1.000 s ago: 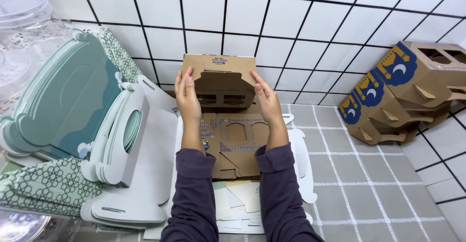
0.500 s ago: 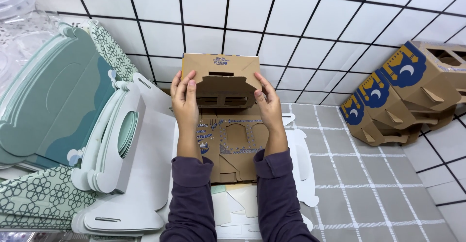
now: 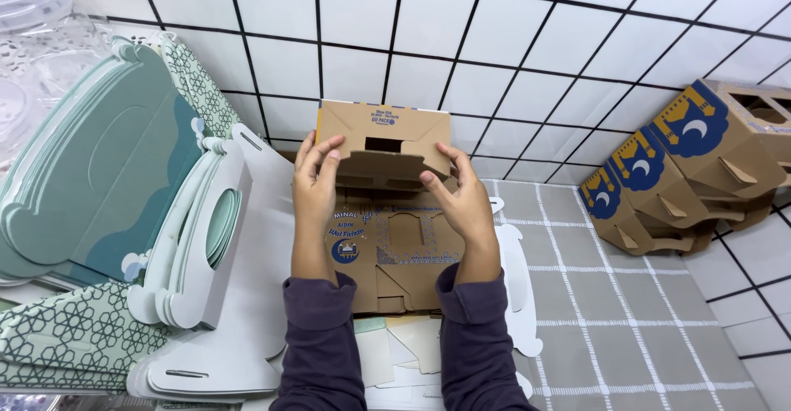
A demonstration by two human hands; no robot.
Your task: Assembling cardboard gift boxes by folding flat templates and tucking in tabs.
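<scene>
Both hands have slid inward along the cardboard piece since the earlier frames, the fingers now curling over its front edge instead of lying flat on its sides. Nearest the camera, at the bottom centre, two dark purple sleeves [image 3: 325, 353] reach up over loose white die-cut sheets [image 3: 247, 329]. Just beyond them lies a flat brown printed cardboard blank [image 3: 395, 250] on the grey tiled surface [image 3: 626, 296]. Above that, in the middle of the frame, the left hand [image 3: 315, 184] grips the left edge of a half-folded brown cardboard box [image 3: 383, 143], fingers closed over the folded flap, while the right hand [image 3: 463, 205] clasps the right side, thumb pressing the flap. The box is held upright, its slot facing the camera. At the left stand stacks of teal and patterned green die-cut cards [image 3: 91, 189]. At the far right, folded brown boxes with blue and yellow crescent prints [image 3: 684, 164] lean against the white tiled wall [image 3: 511, 32].
</scene>
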